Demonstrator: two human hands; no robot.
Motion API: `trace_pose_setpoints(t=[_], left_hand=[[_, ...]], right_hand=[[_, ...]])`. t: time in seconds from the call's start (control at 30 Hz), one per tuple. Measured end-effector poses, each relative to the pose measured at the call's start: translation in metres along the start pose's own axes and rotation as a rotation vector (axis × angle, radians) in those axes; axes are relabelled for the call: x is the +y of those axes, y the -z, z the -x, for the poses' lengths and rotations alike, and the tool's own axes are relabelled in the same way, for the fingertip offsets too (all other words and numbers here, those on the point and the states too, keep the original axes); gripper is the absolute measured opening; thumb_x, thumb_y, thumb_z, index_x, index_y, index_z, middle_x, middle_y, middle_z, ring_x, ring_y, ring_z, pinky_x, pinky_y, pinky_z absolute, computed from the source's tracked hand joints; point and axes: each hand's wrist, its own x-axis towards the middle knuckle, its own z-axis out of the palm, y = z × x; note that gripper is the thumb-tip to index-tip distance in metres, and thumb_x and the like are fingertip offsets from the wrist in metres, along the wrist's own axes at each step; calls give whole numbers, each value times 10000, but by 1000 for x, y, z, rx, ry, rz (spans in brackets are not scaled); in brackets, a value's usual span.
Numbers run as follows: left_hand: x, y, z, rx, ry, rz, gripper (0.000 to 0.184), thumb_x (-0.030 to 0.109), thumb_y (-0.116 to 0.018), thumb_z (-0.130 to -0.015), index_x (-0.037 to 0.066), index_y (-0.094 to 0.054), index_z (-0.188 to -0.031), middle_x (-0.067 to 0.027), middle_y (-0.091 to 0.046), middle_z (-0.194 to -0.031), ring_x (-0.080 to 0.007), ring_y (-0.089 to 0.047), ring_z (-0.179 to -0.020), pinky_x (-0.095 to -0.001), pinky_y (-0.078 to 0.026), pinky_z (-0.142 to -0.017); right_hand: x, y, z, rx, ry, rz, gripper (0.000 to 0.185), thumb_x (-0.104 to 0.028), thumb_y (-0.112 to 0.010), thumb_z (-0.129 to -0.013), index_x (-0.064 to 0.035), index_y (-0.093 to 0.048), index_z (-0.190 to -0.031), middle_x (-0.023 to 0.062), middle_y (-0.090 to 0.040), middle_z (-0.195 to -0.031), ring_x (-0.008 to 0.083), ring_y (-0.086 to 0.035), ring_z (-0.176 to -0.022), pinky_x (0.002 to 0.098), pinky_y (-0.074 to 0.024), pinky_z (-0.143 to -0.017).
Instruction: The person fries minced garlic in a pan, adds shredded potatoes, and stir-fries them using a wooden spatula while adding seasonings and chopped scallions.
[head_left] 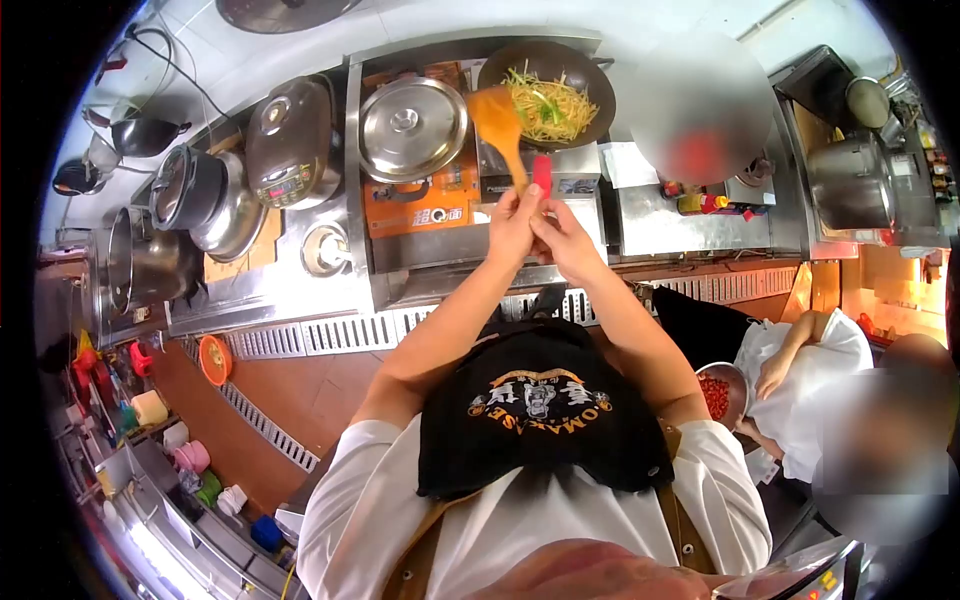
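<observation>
My left hand (511,229) is closed around the handle of a wooden spatula (498,122), whose broad blade points up beside the wok. Close beside it, my right hand (560,236) is closed too, near a red handle (542,176) that rises between the hands. Which hand grips the red handle is hard to tell, though it lines up with the right one. Beyond the hands, a dark wok (603,100) on the stove holds pale shredded food (555,110) with some green pieces. The two hands nearly touch.
Left of the wok, a lidded steel pot (414,129) stands by an orange box (424,207). A rice cooker (291,140) is farther left. Sauce bottles (702,204) stand on the right counter. At lower right, a person (810,380) is beside a bowl of red food (722,391).
</observation>
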Motion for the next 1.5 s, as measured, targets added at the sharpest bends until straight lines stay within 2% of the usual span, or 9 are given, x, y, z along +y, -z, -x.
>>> trace_pose_setpoints(t=[0.13,0.2,0.27,0.37,0.43,1.1,1.3,1.43,1.5], left_hand=[[-10,-11,-21,-65,69,-210,293,319,-574,-925,29,-607,-942,-25,-584,-771,-99,-548,-685,-252,-445,-608],[-24,-7,-33,-6,-110,-463,381,360,-571,-917,-1,-587,-1038,-76,-607,-842,-198,-580,-857,-345,-453,-828],[-39,10,-37,152,-370,-847,436,384,-577,-909,-9,-571,-1098,-82,-615,-876,-216,-581,-883,-324,-445,-834],[-56,24,-44,363,-639,-1266,516,431,-593,-888,15,-532,-1187,-99,-626,-920,-226,-604,-823,-303,-475,-761],[-43,13,-41,84,366,-362,452,432,-574,-899,60,-532,-1152,-77,-622,-864,-184,-600,-692,-303,-496,-635],[-45,25,-48,-36,401,-314,300,383,-519,-943,94,-505,-1023,-40,-579,-751,-145,-558,-584,-277,-445,-479],[-33,49,-56,-121,405,-310,295,364,-525,-944,87,-500,-1041,-40,-573,-772,-146,-549,-600,-288,-452,-500],[-20,48,-53,-123,408,-376,286,353,-517,-946,81,-509,-1034,-35,-558,-778,-148,-538,-591,-291,-450,-511],[-15,48,-54,-127,414,-359,293,349,-512,-947,74,-509,-1047,-41,-555,-786,-148,-533,-584,-288,-442,-499]], right_hand=[[-19,48,-19,-82,0,9,208,-167,-553,-914,-54,-534,-1088,21,-556,-752,100,-484,-534,223,-389,-474],[-29,93,-36,155,264,703,330,-170,-539,-892,-91,-511,-1211,115,-627,-851,221,-620,-715,347,-499,-637],[-56,125,-46,352,257,1219,395,-269,-463,-913,-177,-484,-1297,175,-632,-1064,378,-599,-953,478,-481,-793],[-66,170,-90,236,246,1417,362,-302,-434,-921,-186,-543,-1246,161,-641,-1050,339,-607,-964,458,-489,-800],[-75,183,-127,131,187,1601,339,-287,-420,-916,-153,-587,-1180,151,-640,-1061,330,-609,-970,444,-496,-802],[-64,114,-144,81,121,1472,278,-240,-435,-874,-77,-629,-988,147,-611,-1123,339,-581,-1017,425,-476,-847],[-92,157,-162,522,236,1292,286,-203,-431,-858,-28,-648,-921,194,-631,-1047,356,-611,-958,427,-507,-796],[-39,135,-214,321,180,1642,303,-175,-411,-851,-34,-643,-985,155,-626,-1094,335,-605,-997,416,-501,-814],[-52,87,-183,458,28,1357,327,-167,-390,-850,-86,-642,-1042,139,-640,-1070,321,-616,-977,413,-505,-804]])
